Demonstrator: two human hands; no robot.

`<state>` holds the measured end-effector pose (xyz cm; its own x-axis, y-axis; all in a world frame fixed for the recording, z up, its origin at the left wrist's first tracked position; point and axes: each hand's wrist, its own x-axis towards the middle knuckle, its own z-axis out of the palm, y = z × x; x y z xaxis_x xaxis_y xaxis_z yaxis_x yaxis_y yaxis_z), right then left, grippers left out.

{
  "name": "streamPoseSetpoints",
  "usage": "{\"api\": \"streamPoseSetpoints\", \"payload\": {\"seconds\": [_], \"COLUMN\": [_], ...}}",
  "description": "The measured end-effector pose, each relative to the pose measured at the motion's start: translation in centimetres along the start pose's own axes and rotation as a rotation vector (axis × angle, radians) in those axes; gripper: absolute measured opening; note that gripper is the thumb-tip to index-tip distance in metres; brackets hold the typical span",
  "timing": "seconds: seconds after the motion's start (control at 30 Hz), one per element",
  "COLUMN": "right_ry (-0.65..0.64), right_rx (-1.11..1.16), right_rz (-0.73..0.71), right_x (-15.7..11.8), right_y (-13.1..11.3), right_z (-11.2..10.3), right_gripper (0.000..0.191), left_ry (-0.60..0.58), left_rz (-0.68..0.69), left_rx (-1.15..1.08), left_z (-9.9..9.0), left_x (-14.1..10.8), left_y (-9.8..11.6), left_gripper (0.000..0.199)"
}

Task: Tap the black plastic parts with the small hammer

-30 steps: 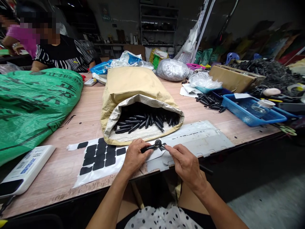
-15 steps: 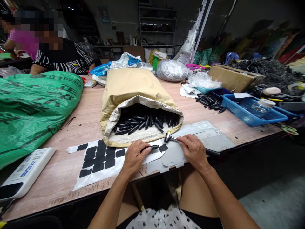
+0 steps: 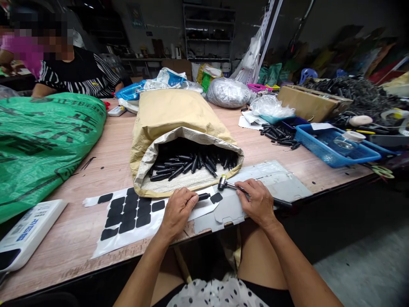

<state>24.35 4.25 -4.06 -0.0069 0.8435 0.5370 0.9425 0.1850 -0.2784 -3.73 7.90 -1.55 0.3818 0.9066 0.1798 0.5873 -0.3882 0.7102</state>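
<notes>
My left hand (image 3: 179, 209) is closed around a black pen-shaped tube (image 3: 203, 196), whose far end points right over a white sheet. In my right hand (image 3: 257, 199) is a small hammer (image 3: 223, 183) with a dark head and a pale yellow face; its black handle sticks out past my palm. Just right of the tube's tip lies a black rounded square pad (image 3: 216, 198). More such pads (image 3: 129, 211) are stuck on the white backing sheet (image 3: 108, 245) to the left. Beyond my hands, an open paper sack (image 3: 179, 106) holds many black tubes (image 3: 188, 164).
A grey board (image 3: 281, 185) lies under my right hand. Left are a green woven sack (image 3: 47, 145) and a white scale (image 3: 33, 234). A blue basket (image 3: 335, 149), loose black tubes (image 3: 281, 135) and a cardboard box (image 3: 311, 104) stand right. A person (image 3: 79, 70) sits across the table.
My left hand has turned slightly over the tube, with less of the tube showing. The hammer stays in my right hand. The whole view has shifted a little.
</notes>
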Motion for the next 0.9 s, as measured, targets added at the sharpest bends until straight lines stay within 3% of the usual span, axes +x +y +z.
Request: {"api": "streamPoseSetpoints", "payload": {"seconds": [0.13,0.3,0.5,0.9], "right_ry": [-0.002,0.001,0.012,0.015], "right_rx": [0.001,-0.003,-0.007,-0.01], "right_rz": [0.012,0.016,0.024,0.028], "right_x": [0.1,0.0,0.0,0.0], "right_y": [-0.1,0.0,0.0,-0.3], "right_z": [-0.1,0.0,0.0,-0.2], "right_gripper": [0.022,0.022,0.023,0.022], "left_ry": [-0.111,-0.328,-0.363,-0.404], "left_rz": [-0.034,-0.204,-0.489,-0.675], "left_rx": [-0.182,-0.449,-0.826,-1.022], "left_z": [-0.4,0.4,3.0,4.8], "left_x": [-2.0,-6.3,-9.8,-11.7], "left_y": [2.6,5.6,4.8,4.1], "left_gripper": [0.033,0.049,0.056,0.066]}}
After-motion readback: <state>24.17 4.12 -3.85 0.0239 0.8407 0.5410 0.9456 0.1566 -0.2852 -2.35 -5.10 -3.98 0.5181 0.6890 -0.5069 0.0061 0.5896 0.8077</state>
